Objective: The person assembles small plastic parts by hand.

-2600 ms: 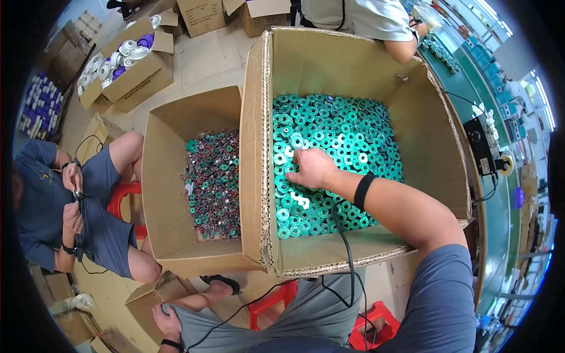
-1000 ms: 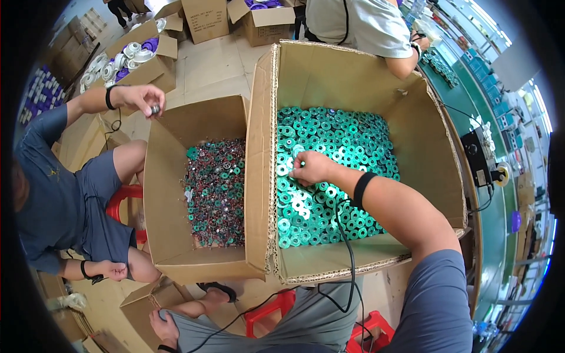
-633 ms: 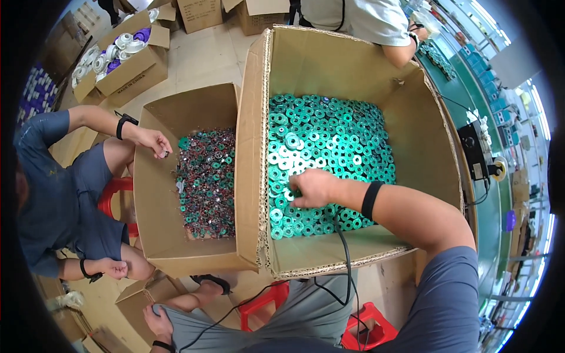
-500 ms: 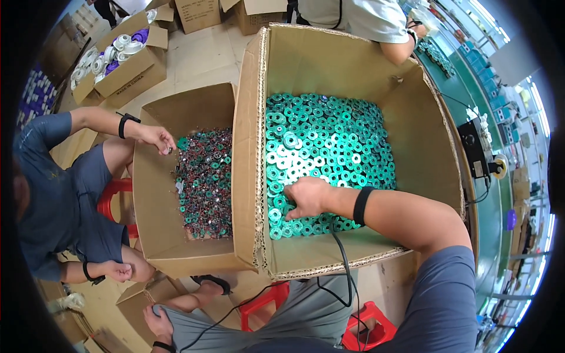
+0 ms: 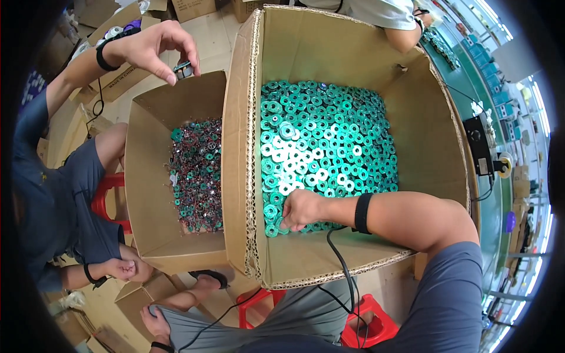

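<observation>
Head view: lg ctn (image 5: 329,47) + sm ctn (image 5: 146,194), side by side, open-top.
Lg: green ring discs (image 5: 353,167), loose, qty many; R hand (image 5: 305,209) in near-L corner, fingers bent onto discs, clamped or not can't tell. L hand (image 5: 155,326) apart from R, on L leg (image 5: 206,325), grip can't tell. Sm: mixed sm parts (image 5: 200,176), dk red/green. Co-worker's hand (image 5: 154,52) by its far rim, pinching dk pc (image 5: 184,70).

My right grip (image 5: 305,209) is in the large square brown cardboard box (image 5: 329,41), at the flat green rings (image 5: 321,132) by its near-left corner; the smaller brown cardboard box (image 5: 148,176) stands left (my left grip (image 5: 155,322), before it, rests on my grey-trousered knee (image 5: 178,323)).
</observation>
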Action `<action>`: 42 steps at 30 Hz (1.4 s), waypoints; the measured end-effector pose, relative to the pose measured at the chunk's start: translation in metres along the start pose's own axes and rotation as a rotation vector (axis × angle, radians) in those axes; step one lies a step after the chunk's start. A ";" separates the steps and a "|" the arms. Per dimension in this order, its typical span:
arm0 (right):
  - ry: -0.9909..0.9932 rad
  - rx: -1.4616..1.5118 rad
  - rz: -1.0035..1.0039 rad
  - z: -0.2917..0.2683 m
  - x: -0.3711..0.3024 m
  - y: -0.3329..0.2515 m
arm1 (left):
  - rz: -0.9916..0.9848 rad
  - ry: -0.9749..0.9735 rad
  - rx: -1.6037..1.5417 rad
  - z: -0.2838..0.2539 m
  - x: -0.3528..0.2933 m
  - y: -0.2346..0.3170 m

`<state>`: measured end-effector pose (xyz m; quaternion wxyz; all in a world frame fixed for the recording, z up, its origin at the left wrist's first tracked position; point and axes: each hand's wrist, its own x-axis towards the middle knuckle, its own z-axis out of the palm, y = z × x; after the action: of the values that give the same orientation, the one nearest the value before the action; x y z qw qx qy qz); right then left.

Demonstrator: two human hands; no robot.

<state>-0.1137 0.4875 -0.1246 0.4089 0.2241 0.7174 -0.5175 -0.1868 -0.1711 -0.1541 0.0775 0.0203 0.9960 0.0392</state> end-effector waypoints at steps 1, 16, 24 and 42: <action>0.086 0.160 0.097 -0.018 -0.031 0.053 | 0.134 -0.061 0.005 0.018 0.044 0.048; 0.045 -0.419 -0.046 -0.045 -0.031 0.015 | 0.087 -0.036 0.020 0.013 0.035 0.029; 0.640 -0.619 -0.320 -0.042 -0.210 -0.116 | 0.100 -0.019 -0.027 0.002 0.027 0.063; 0.695 -0.248 -0.382 0.245 0.164 -0.145 | 0.296 -0.077 -0.232 -0.008 0.029 0.028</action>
<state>-0.2275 0.1916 -0.2096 0.0627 0.1973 0.8985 -0.3872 -0.2162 -0.1421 -0.1481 0.1109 0.1589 0.9673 0.1638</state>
